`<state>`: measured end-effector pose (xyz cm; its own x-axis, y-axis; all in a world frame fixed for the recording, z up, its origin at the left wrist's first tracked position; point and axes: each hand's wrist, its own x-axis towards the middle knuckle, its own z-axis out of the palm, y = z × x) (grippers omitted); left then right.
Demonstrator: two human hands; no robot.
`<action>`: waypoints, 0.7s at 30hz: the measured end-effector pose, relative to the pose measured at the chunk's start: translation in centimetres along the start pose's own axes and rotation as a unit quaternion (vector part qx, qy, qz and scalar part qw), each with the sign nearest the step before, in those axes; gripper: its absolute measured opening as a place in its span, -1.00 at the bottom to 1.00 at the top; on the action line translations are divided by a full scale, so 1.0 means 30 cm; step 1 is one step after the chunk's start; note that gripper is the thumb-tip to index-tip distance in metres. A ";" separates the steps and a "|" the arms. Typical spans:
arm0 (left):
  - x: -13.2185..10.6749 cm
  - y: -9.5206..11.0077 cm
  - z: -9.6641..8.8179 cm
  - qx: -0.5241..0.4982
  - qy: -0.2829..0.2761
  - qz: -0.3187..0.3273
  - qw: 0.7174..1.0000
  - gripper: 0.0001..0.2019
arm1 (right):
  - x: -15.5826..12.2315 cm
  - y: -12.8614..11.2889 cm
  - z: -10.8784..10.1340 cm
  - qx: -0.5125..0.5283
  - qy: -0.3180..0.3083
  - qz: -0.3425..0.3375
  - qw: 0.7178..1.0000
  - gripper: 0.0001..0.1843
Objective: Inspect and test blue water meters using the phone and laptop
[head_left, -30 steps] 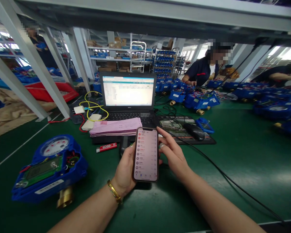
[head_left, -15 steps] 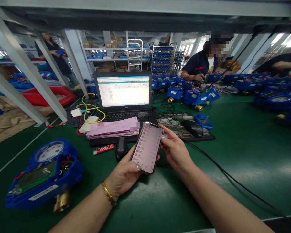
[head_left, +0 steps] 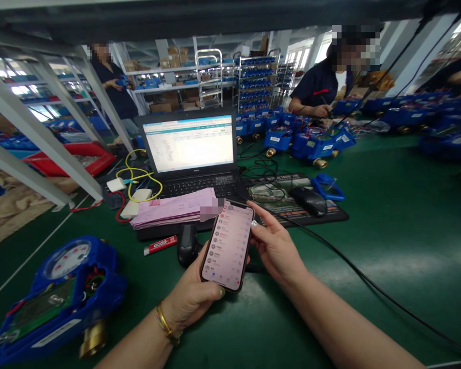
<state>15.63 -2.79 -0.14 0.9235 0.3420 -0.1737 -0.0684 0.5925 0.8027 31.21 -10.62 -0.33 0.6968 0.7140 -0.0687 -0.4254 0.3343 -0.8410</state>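
Observation:
A smartphone (head_left: 227,246) with a lit pinkish list on its screen is held over the green table (head_left: 388,241). My left hand (head_left: 190,297), with a gold bracelet at the wrist, grips the phone from below and the left, thumb at its lower edge. My right hand (head_left: 276,246) holds the phone's right edge, fingers curled along its side. Behind the phone lie a stack of pink papers (head_left: 172,207) and an open laptop (head_left: 190,146).
A blue water meter (head_left: 57,297) with a brass fitting lies at the left. A black scanner (head_left: 186,245), a red lighter (head_left: 160,244), a mouse (head_left: 309,200) on a mat and a black cable (head_left: 369,282) lie nearby. Several blue meters and other people stand at the back.
The view has tilted and shifted. The phone has swung from upright to tilted, and my left hand has slid down to its lower end. My right hand stays at its right edge.

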 end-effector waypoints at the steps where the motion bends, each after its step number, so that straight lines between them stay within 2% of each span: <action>1: 0.000 0.000 0.001 -0.003 0.001 0.001 1.000 -0.08 | -0.002 0.000 0.001 0.001 -0.008 0.001 1.000 -0.20; 3: 0.000 0.001 0.003 -0.008 0.007 0.009 1.000 -0.09 | -0.010 0.001 0.005 -0.001 -0.046 0.001 0.999 -0.14; 6: 0.001 0.002 0.003 -0.013 0.034 0.029 0.999 -0.08 | -0.031 0.008 0.012 -0.033 -0.137 -0.018 0.990 -0.03; 11: 0.003 0.006 0.006 -0.027 0.064 0.062 0.996 0.01 | -0.061 0.018 0.020 -0.163 -0.261 -0.055 0.950 0.08; 14: 0.006 0.009 0.013 -0.036 0.061 0.065 0.995 0.04 | -0.063 0.021 0.021 -0.190 -0.285 -0.074 0.937 0.10; 18: 0.010 0.008 0.013 -0.046 0.064 0.077 0.994 0.03 | -0.062 0.027 0.019 -0.212 -0.286 -0.079 0.931 0.16; 21: 0.013 0.005 0.005 -0.047 0.057 0.076 0.994 0.01 | -0.063 0.027 0.018 -0.211 -0.290 -0.082 0.930 0.13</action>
<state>16.03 -2.69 0.00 0.8516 0.5100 -0.1214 -0.2440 0.5906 0.7692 29.23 -11.36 -0.59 0.2519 0.9272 0.2773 0.0083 0.2844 -0.9587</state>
